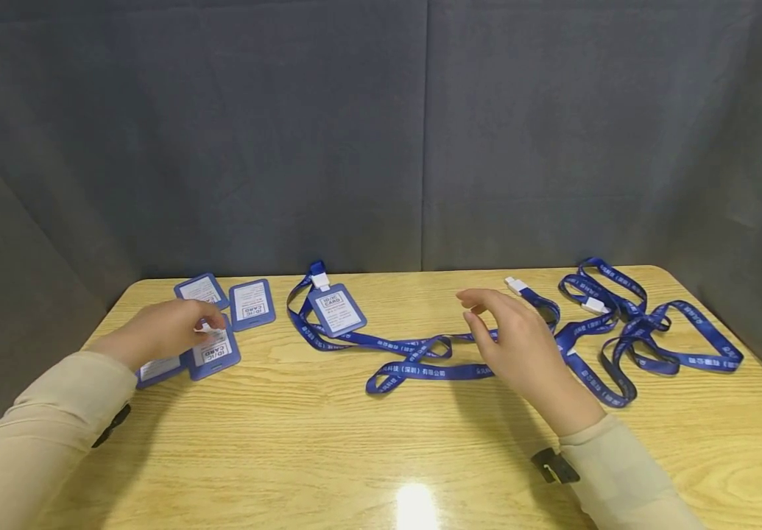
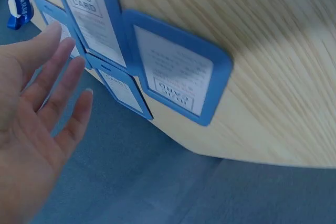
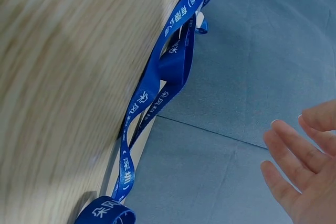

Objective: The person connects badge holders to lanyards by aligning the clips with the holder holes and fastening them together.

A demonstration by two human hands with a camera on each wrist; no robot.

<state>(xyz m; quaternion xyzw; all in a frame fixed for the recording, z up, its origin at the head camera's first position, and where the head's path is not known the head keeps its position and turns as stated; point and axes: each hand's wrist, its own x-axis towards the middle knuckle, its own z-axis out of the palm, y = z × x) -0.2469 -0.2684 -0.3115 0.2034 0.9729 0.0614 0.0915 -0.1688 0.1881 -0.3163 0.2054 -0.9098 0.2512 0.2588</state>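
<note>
Your left hand (image 1: 165, 330) reached in over the far left corner of the tabletop (image 1: 327, 442), above a group of four loose blue badge holders. Its fingers were spread and softly bent, the thumb apart from them, and they had hold of nothing; whether a fingertip brushed a holder, you could not tell from these views. The front holder (image 1: 216, 352) lay right under your fingertips, and the side holder (image 1: 158, 370) lay partly hidden beneath your hand, nearer the left edge. The corner holder (image 1: 202, 289) lay close to the far edge, with the upright holder (image 1: 252, 303) just to its right.

Your right hand (image 1: 520, 346) hung above the right half of the tabletop, fingers loosely curved, a wide gap between thumb and forefinger, gripping nothing. A printed blue strap (image 1: 443, 371) ran beneath it.

Near the middle of the far edge, a fifth badge holder (image 1: 337, 310) lay joined by a white clip (image 1: 320, 281) to a blue lanyard. More blue lanyards (image 1: 642, 324) lay in tangled loops towards the far right corner, with one white buckle (image 1: 594, 304) among them and a white end piece (image 1: 516, 285) pointing at the far edge.
</note>
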